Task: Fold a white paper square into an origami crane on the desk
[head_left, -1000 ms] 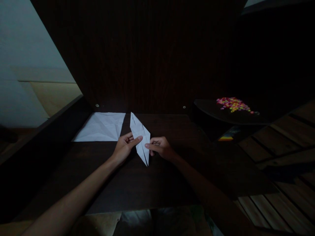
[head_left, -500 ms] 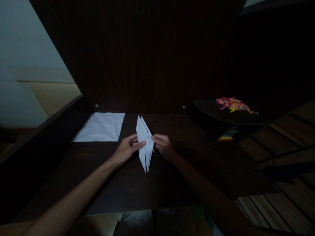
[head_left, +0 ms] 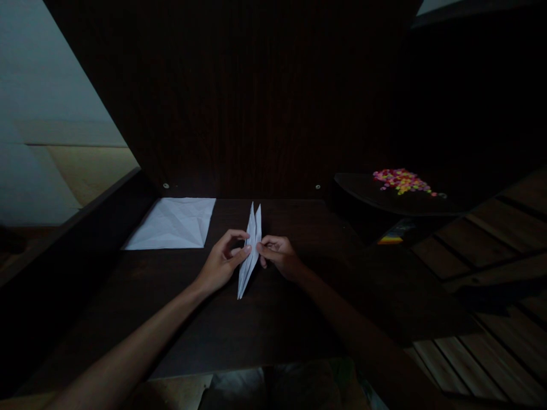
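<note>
A long, narrow folded white paper piece (head_left: 249, 250) stands almost edge-on above the dark wooden table (head_left: 265, 319), its points toward the back wall and toward me. My left hand (head_left: 222, 261) pinches its left side with thumb and fingers. From the right, my right hand (head_left: 277, 255) grips the same piece, fingers curled. Both hands hover just over the table top. The scene is dim.
A creased flat white sheet (head_left: 173, 223) lies at the table's back left. A dark tray with several small colourful bits (head_left: 401, 181) sits on a lower surface at the right. A dark wall panel rises behind; slatted wood lies to the right.
The folded paper has been turned from showing its broad face to nearly edge-on, its lower tip swinging left. Both hands shifted slightly while keeping hold.
</note>
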### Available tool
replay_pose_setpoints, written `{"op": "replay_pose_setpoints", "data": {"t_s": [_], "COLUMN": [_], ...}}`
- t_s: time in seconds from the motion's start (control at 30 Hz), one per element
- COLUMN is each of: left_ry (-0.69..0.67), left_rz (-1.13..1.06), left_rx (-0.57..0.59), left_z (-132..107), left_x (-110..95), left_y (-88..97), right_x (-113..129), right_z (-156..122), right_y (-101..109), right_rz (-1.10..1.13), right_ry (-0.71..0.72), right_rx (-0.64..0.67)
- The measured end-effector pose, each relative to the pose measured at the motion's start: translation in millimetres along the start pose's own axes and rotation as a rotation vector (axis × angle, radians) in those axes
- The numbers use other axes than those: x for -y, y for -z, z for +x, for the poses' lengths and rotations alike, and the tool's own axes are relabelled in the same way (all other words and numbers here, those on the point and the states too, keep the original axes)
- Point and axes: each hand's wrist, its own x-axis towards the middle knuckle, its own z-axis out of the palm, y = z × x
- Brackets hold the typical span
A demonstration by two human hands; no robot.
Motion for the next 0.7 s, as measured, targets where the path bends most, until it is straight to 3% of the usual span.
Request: {"op": "replay_pose_setpoints", "data": {"t_s": [0.23,0.37,0.57,0.7], "left_ry": [0.014,0.051,0.027,0.098], "left_rz": [0.203,0.294,0.302,0.237], "left_rx": [0.1,0.102,0.168,0.191], "left_z": [-3.8,-7.4,-7.9,-6.7], "left_x": [-9.5,-7.7,-9.1,-14.6], "left_y": [-1.1,-2.7,-5.0,-4.2], "right_x": [-1.2,-2.9,-4.1,-4.1], "right_z": [4.5,6.1,6.2,5.5], "right_y": [-4.4,-6.1,-5.7,-5.7], "right_rz": [0.015,-0.003,-0.039,-0.026], "right_ry": [-0.006,-0.02,-0.04,-0.072], "right_rx": [-0.126,-0.185,-0.213,-0.192]}}
